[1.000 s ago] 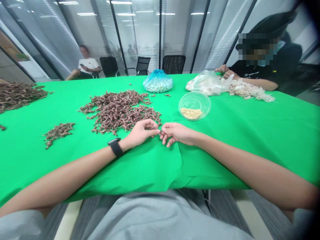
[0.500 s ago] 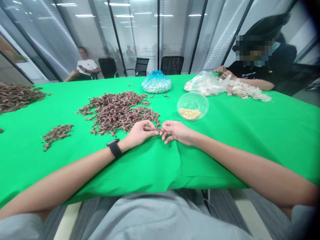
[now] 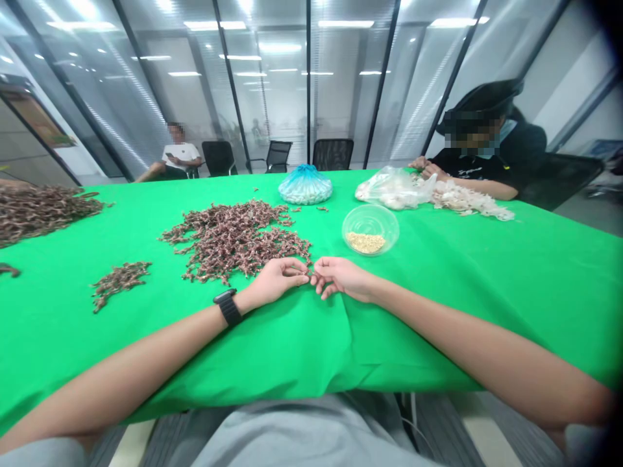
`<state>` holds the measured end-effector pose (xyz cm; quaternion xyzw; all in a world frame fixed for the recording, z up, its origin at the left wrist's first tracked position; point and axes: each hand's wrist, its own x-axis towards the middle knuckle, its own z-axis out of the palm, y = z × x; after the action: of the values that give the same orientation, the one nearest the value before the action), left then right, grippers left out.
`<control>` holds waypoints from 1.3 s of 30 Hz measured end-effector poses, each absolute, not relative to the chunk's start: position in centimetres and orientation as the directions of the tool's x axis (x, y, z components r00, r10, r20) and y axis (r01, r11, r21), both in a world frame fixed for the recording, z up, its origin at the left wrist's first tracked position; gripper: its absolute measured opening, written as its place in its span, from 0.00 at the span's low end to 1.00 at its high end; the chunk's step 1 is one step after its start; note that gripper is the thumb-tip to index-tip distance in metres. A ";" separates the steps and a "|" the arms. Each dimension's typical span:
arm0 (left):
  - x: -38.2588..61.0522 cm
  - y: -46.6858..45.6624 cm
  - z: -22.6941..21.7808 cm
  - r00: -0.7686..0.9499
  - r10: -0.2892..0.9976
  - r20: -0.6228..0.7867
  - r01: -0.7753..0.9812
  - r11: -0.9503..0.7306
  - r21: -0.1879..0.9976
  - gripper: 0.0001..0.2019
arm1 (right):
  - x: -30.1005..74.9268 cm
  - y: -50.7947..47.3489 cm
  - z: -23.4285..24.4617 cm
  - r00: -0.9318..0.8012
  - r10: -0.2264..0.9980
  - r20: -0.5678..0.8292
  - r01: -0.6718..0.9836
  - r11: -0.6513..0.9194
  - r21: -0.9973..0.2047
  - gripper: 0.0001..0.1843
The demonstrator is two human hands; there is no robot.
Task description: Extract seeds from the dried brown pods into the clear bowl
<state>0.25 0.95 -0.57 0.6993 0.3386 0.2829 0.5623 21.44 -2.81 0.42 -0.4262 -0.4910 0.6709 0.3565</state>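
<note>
My left hand (image 3: 277, 280), with a black watch on its wrist, rests on the green tablecloth (image 3: 487, 272) with fingers curled into a pinch. My right hand (image 3: 341, 277) lies just beside it, fingertips pinched too and nearly touching the left ones. Both hands seem to pinch one small brown pod between them, too small to make out. They sit at the near edge of a big heap of brown dried pods (image 3: 238, 237). A clear plastic bowl (image 3: 370, 228) with pale seeds in it stands just beyond my right hand.
A small pile of pods (image 3: 119, 279) lies left, another heap (image 3: 41, 209) at far left. A blue bag (image 3: 305, 184) sits at the back. A person at the right works beside a clear bag (image 3: 392, 188) and white husks (image 3: 464, 201). Another person sits far behind.
My hands have stayed pinched together at the same spot. The camera tilted up, so everything sits lower in view.
</note>
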 end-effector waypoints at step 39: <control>-0.3 1.0 -0.2 0.647 0.621 0.442 0.434 -0.777 0.456 0.12 | 21.6 -2.3 0.1 -0.392 0.898 -0.199 -0.002 -0.218 -0.976 0.09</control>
<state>-0.31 0.96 -0.22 0.8940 0.2951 0.2988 0.1563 21.62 -2.28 0.13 -0.4298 -0.5213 0.6512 0.3456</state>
